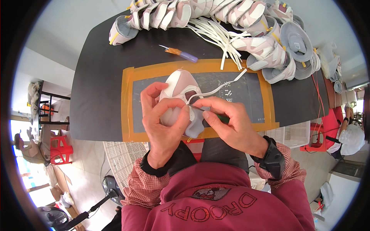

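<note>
A white and dusty-pink shoe upper [180, 81] lies at the front of the table, between my hands. One white shoelace [217, 91] runs from its eyelet area out to the far right. My left hand [162, 121] is closed, thumb and forefinger pinched at the lace and eyelet edge while the other fingers rest along the upper's left side. In my right hand [237, 125] is a thin metal hand tool with a green handle [223, 118]; its shaft points at the same eyelet spot. The tool's tip is hidden by my fingertips.
Orange tape [127, 104] frames a dark sheet on the black table [100, 69]. Beyond it lie a purple-and-orange-handled pick [181, 53] and a bundle of white laces [216, 34]. Several shoe uppers [169, 15] line the far edge. A white crate [122, 156] stands below left.
</note>
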### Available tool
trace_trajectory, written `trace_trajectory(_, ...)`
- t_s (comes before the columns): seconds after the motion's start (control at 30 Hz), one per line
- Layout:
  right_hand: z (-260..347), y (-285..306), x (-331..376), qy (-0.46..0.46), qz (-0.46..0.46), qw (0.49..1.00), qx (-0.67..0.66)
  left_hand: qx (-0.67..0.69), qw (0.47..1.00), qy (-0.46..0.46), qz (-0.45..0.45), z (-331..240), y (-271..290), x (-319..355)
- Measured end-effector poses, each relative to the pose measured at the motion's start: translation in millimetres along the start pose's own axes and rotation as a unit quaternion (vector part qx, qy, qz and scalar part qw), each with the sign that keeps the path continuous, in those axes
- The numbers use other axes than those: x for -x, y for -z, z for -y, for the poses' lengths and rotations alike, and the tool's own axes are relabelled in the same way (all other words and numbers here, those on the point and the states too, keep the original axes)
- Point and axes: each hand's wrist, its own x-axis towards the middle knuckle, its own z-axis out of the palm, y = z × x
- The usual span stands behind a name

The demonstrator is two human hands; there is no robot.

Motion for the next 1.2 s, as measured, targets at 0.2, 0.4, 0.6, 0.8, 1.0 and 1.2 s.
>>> trace_trajectory(0.2, -0.6, -0.1, -4.7, 0.059, -0.032, 0.996, 0.062, 0.042, 0.998, 0.032, 0.015, 2.1, 4.4, -1.7)
trace_trajectory(0.4, -1.8, 2.3, -11.9, 0.089, -0.026, 0.992, 0.082, 0.057, 0.997, 0.048, 0.029, 2.0, 6.1, -2.3)
trace_trajectory(0.6, 8.2, 10.3, -17.4, 0.053, 0.022, 0.997, 0.047, 0.05, 0.996, 0.048, 0.055, 3.0, 10.4, -4.7)
trace_trajectory(0.8, 7.9, 28.1, -30.3, -0.033, 0.151, 0.987, 0.041, 0.052, 0.993, 0.044, 0.101, 0.9, 15.8, -10.3)
trace_trajectory(1.0, 6.5, 29.2, -34.3, -0.064, 0.185, 0.977, -0.079, 0.059, 0.987, 0.029, 0.147, 3.0, 22.7, -14.4)
trace_trajectory(1.2, -2.7, 30.4, -33.5, -0.137, 0.211, 0.954, -0.161, 0.039, 0.991, -0.002, 0.131, 5.4, 22.6, -15.3)
